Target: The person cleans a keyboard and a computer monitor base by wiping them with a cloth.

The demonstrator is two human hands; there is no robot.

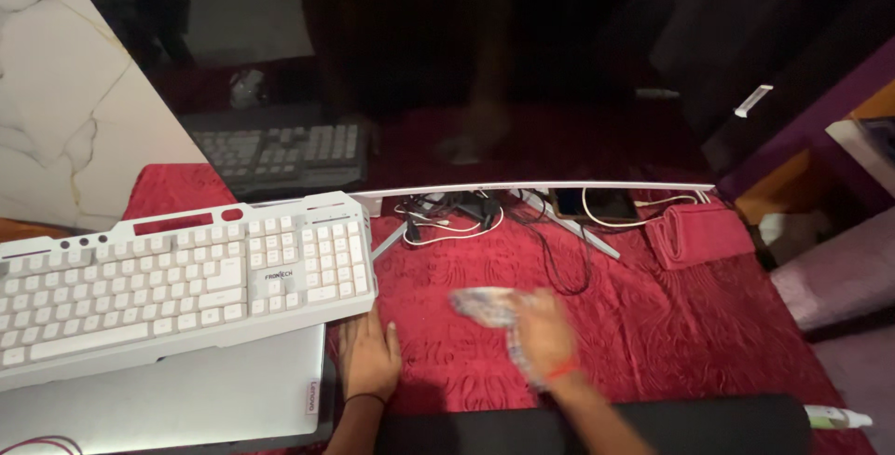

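My right hand (543,329) is closed on a crumpled pale cloth (485,305), pressed on the red patterned table cover (671,324) in front of the monitor; the hand and cloth are blurred. My left hand (367,354) lies flat on the red cover, fingers together, right beside the white keyboard (177,282) and the edge of the silver closed laptop (186,394) under it. A red band is on my right wrist and a dark band on my left.
A large dark curved monitor (466,63) stands at the back on a silver stand (578,231), with tangled cables (457,217) beneath. A folded red cloth (699,231) lies right. A black wrist pad (653,422) and a white bottle (834,416) sit near.
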